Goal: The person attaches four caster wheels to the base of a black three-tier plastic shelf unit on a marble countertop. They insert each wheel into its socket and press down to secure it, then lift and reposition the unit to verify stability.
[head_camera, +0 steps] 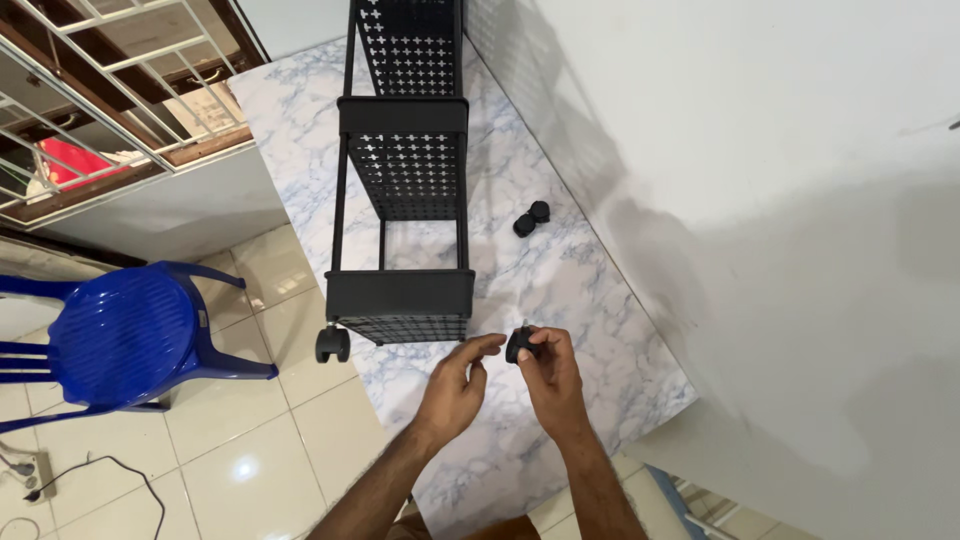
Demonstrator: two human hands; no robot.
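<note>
Both hands are raised over the near end of the tabletop [560, 290], a marble-patterned slab, forearms entering from the bottom edge. The left hand [455, 385] is released: fingers loosely curled, forefinger and thumb stretched toward the other hand, nothing gripped. The right hand [550, 375] is grasping a small black caster wheel [519, 345] between thumb and fingertips, held above the tabletop just short of the rack's near end.

The black metal rack [405, 190] lies on its side along the tabletop, running from the near end toward the far edge. Its perforated tiers hold nothing visible. One fitted caster [333, 343] hangs at its near left corner, over the tabletop's left edge.

Left of the tabletop, a blue plastic chair [125, 335] stands on the tiled floor, with a barred window [110, 90] beyond it. A spare caster [531, 218] rests on the tabletop near the right edge, close to the white wall [760, 200], well apart from both hands
</note>
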